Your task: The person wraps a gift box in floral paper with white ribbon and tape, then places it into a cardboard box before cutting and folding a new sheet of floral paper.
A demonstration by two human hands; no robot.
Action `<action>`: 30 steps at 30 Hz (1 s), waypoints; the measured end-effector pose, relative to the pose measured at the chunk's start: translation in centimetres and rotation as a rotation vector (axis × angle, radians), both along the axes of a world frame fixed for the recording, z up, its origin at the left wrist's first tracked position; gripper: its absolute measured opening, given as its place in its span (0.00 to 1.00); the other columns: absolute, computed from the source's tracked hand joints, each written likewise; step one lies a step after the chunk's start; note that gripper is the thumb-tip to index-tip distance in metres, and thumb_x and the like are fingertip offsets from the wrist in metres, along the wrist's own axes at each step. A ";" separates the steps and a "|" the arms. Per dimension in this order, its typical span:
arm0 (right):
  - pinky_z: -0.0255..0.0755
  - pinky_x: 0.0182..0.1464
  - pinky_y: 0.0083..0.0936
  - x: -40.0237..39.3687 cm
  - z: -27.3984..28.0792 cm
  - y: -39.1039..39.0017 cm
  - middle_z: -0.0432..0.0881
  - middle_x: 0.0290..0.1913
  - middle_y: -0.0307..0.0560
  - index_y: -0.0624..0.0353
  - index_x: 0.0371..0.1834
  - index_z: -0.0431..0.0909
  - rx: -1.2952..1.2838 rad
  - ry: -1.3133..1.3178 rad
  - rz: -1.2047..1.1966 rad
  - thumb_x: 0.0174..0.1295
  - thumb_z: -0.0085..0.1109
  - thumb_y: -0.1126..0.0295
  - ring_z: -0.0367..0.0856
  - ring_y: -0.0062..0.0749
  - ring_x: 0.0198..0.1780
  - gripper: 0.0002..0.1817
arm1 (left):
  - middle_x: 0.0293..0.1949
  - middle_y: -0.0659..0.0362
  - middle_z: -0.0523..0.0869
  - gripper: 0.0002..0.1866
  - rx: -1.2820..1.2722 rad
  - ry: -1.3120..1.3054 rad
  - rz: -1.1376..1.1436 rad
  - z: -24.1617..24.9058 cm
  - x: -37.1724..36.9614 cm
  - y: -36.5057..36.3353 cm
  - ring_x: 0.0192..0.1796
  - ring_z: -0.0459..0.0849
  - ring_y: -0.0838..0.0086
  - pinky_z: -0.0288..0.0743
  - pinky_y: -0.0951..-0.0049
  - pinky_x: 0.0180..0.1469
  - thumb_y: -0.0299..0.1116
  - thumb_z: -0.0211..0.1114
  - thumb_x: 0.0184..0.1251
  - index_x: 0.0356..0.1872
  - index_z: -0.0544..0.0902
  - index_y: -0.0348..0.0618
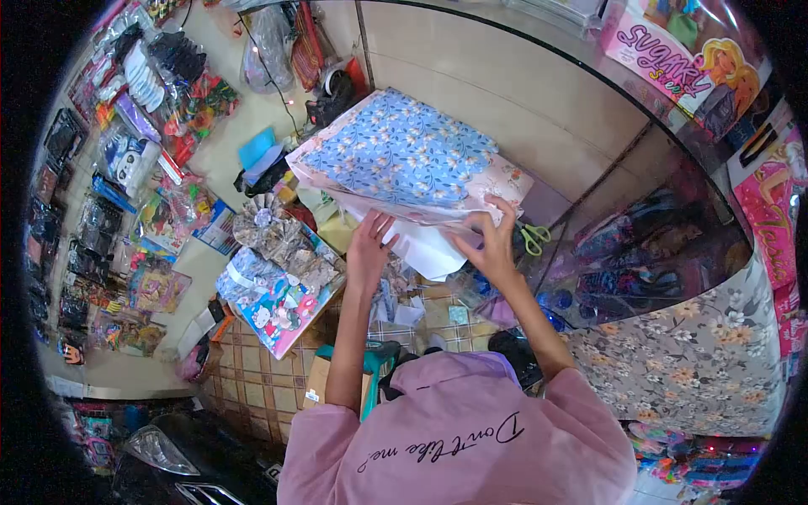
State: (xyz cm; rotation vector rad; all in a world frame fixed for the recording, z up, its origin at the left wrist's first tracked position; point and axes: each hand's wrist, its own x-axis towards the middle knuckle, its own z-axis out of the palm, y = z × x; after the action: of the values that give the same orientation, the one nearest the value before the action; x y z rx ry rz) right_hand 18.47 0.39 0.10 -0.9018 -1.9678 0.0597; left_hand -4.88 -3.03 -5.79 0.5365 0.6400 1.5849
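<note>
Sheets of blue floral wrapping paper (pixel 404 151) lie on the counter in front of me, over paler pink floral sheets (pixel 497 183). A white sheet (pixel 433 250) hangs down from their near edge. My left hand (pixel 369 248) touches that edge on the left, with its fingers stretched and slightly apart. At the right end, my right hand (pixel 491 240) has its thumb and fingers curved around the near edge of the wrapping paper. Green-handled scissors (pixel 535 239) lie just right of my right hand; their blades are hidden.
Left of the paper stands a Hello Kitty box (pixel 282 316) beside a patterned paper rosette (pixel 265 223). Packaged goods (pixel 177 202) cover the left side. A glass case (pixel 640 244) borders the right. Below are paper scraps (pixel 408 311) and a cardboard box (pixel 318 379).
</note>
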 end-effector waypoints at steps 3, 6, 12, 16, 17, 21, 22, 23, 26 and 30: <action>0.59 0.64 0.46 -0.7 -1.0 1.2 0.68 0.64 0.62 0.56 0.38 0.74 0.059 0.025 0.164 0.42 0.75 0.70 0.63 0.58 0.65 0.21 | 0.64 0.59 0.71 0.28 -0.006 0.051 0.007 -0.8 0.8 -0.1 0.66 0.67 0.70 0.59 0.60 0.68 0.48 0.48 0.73 0.69 0.64 0.45; 0.58 0.64 0.48 -2.2 1.4 0.5 0.72 0.62 0.53 0.54 0.42 0.77 -0.031 -0.059 0.229 0.44 0.71 0.73 0.67 0.51 0.63 0.20 | 0.63 0.61 0.72 0.27 -0.068 0.084 0.033 -0.4 1.5 0.1 0.65 0.68 0.71 0.60 0.58 0.68 0.48 0.52 0.72 0.66 0.67 0.45; 0.54 0.66 0.44 -4.1 3.3 -1.5 0.77 0.56 0.45 0.51 0.43 0.84 -0.071 -0.276 0.177 0.49 0.67 0.71 0.74 0.38 0.58 0.16 | 0.66 0.60 0.68 0.28 -0.167 0.329 0.108 -2.4 2.2 0.6 0.68 0.63 0.70 0.58 0.57 0.67 0.48 0.54 0.71 0.67 0.66 0.46; 0.55 0.64 0.43 -4.6 3.8 -0.6 0.84 0.43 0.42 0.52 0.41 0.86 -0.067 -0.265 0.157 0.54 0.64 0.70 0.81 0.34 0.48 0.10 | 0.69 0.60 0.61 0.28 -0.185 0.430 0.148 -1.6 2.3 0.1 0.65 0.66 0.70 0.60 0.59 0.65 0.45 0.55 0.71 0.68 0.65 0.46; 0.56 0.63 0.43 -4.7 4.0 -0.1 0.86 0.39 0.42 0.53 0.41 0.86 -0.067 -0.245 0.150 0.56 0.63 0.70 0.82 0.33 0.45 0.10 | 0.69 0.58 0.60 0.29 -0.147 0.403 0.145 -1.2 2.3 0.0 0.64 0.67 0.70 0.62 0.61 0.64 0.42 0.58 0.69 0.68 0.64 0.46; 0.58 0.62 0.41 -4.9 4.7 1.4 0.86 0.36 0.43 0.53 0.42 0.85 -0.044 -0.109 0.099 0.57 0.62 0.71 0.83 0.33 0.41 0.10 | 0.65 0.52 0.62 0.34 -0.121 0.421 0.295 -2.0 2.4 0.4 0.59 0.71 0.70 0.67 0.68 0.60 0.28 0.67 0.61 0.68 0.63 0.44; 0.58 0.62 0.41 -5.0 5.1 1.6 0.86 0.36 0.43 0.53 0.42 0.85 -0.040 -0.089 0.077 0.57 0.62 0.71 0.83 0.34 0.41 0.10 | 0.64 0.51 0.64 0.36 -0.149 0.455 0.372 -2.5 2.6 0.5 0.58 0.72 0.70 0.69 0.70 0.59 0.24 0.69 0.59 0.68 0.63 0.44; 0.59 0.62 0.40 -5.0 5.4 1.8 0.86 0.37 0.43 0.54 0.42 0.86 -0.036 -0.069 0.055 0.57 0.62 0.71 0.83 0.34 0.41 0.10 | 0.60 0.51 0.68 0.35 -0.174 0.411 0.463 -3.2 3.2 0.6 0.57 0.73 0.70 0.70 0.71 0.57 0.23 0.69 0.58 0.67 0.63 0.42; 0.65 0.59 0.41 -4.7 5.7 3.3 0.86 0.38 0.47 0.57 0.43 0.85 -0.012 0.031 0.068 0.57 0.61 0.75 0.83 0.39 0.40 0.11 | 0.49 0.54 0.75 0.31 -0.236 0.300 0.566 -3.3 4.2 0.6 0.51 0.76 0.72 0.73 0.75 0.51 0.20 0.70 0.56 0.61 0.66 0.36; 0.75 0.45 0.33 -4.0 6.6 4.4 0.84 0.37 0.53 0.63 0.44 0.83 -0.066 0.251 0.066 0.56 0.58 0.80 0.83 0.47 0.38 0.12 | 0.36 0.62 0.79 0.19 -0.241 0.275 0.354 -4.6 3.2 -0.1 0.41 0.78 0.79 0.74 0.80 0.43 0.20 0.68 0.58 0.49 0.73 0.34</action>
State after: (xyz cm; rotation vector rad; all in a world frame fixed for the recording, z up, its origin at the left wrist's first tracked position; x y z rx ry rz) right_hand 14.44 4.83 6.71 -0.8286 -1.7689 0.2644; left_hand -1.65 -3.18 -10.34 0.4818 1.1704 1.7434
